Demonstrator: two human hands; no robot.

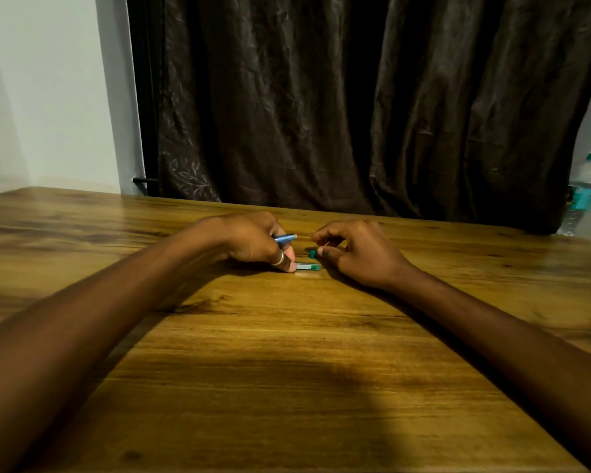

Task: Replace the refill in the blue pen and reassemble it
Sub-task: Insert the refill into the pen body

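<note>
Both forearms rest on the wooden table (287, 353), hands meeting near its far edge. I see the left hand (253, 242) curled closed around the blue pen (285, 238), whose end pokes out toward the right hand (359, 250). Right hand is half-curled, thumb and fingertip pinching a small teal piece (312, 254). A green-ended part (308, 266) lies flat on the table between the hands, touching the left fingers. Wide bare wood toward me; dark curtain (355, 97) just behind the far edge; water bottle (582, 192) at far right.
</note>
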